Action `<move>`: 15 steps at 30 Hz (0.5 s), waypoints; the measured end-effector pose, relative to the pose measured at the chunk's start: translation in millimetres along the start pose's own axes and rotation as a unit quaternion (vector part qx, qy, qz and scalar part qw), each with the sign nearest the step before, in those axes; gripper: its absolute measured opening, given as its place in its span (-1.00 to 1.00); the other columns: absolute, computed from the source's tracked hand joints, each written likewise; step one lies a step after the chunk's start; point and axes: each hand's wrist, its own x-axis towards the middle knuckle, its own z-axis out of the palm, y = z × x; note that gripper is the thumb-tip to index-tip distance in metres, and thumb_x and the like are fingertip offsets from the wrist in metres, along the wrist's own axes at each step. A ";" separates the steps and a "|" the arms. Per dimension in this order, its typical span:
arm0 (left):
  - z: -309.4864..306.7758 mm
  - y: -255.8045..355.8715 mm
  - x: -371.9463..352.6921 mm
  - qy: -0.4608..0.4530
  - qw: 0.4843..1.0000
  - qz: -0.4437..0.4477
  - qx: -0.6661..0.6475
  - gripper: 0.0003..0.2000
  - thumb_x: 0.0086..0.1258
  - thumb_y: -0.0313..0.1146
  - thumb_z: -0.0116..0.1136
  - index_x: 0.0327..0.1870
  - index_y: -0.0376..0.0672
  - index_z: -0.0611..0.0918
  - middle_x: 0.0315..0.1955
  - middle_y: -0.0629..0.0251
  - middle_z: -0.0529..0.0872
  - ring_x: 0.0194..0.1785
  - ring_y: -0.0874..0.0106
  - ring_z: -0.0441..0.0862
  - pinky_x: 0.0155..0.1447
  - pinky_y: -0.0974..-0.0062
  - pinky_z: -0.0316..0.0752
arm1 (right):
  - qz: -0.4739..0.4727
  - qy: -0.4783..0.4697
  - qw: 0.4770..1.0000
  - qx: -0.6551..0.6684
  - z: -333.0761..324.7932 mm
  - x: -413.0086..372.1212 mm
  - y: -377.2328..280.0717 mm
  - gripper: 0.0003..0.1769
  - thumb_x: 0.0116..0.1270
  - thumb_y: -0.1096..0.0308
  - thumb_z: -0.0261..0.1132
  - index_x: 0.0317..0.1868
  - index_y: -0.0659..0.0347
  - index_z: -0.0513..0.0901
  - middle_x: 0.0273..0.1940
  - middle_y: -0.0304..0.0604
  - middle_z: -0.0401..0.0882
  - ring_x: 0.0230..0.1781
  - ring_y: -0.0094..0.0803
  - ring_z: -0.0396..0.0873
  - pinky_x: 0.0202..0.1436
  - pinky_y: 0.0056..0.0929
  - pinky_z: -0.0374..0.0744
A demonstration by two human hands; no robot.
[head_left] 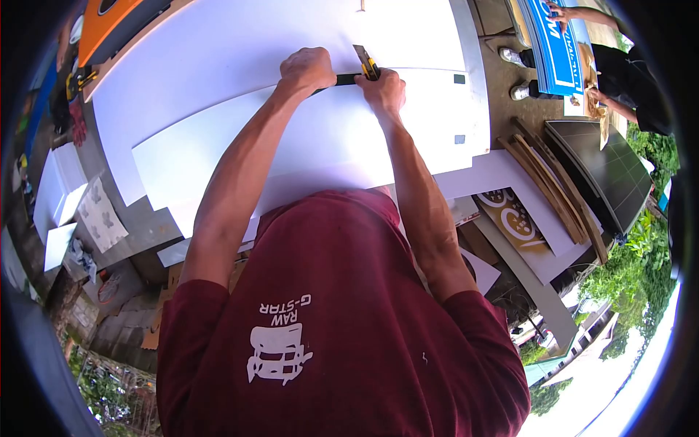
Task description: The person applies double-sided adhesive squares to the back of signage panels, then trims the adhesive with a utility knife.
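Observation:
A large white sheet [189, 95] lies before me, with a smaller white panel [240, 153] on top of it. A short black strip [345, 79] lies along the far edge of the panel, between my hands. My left hand [306, 71] is closed in a fist at the strip's left end; its fingertips are hidden. My right hand [384, 90] grips a yellow-and-black utility knife [370, 69], blade out and pointing away from me, while its thumb side touches the strip's right end. Two small dark patches [459, 79] sit on the panel's right side.
An orange-and-black case [116, 29] stands at the far left. At upper right, a person in black [626, 80] handles blue printed boards [550, 44]. Wooden strips [546, 189], a dark panel [601, 171] and cut boards lie to the right. White offcuts [62, 189] are at left.

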 end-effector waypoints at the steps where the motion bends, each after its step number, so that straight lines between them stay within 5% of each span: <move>1: 0.3 0.4 -0.3 0.001 1.000 0.000 0.001 -0.77 0.11 -0.18 0.42 -0.31 -0.11 0.82 -0.34 0.17 0.81 -0.13 0.16 0.76 -0.01 0.20 0.62 | -0.002 0.002 1.000 -0.003 -0.7 -0.7 -1.0 -0.63 0.07 0.07 0.58 -0.27 0.18 0.78 -0.34 -0.02 0.76 -0.27 -0.10 0.74 -0.12 -0.13 0.66; 15: 1.4 3.7 2.4 0.023 1.000 0.004 0.011 -0.79 0.07 -0.30 0.35 -0.29 -0.17 0.80 -0.35 0.12 0.80 -0.18 0.17 0.77 -0.10 0.26 0.62 | 0.004 -0.008 0.999 -0.038 -10.4 3.6 -4.6 -0.35 -0.04 0.04 0.66 -0.10 0.33 0.59 -0.28 0.07 0.76 -0.22 -0.07 0.77 -0.08 -0.15 0.69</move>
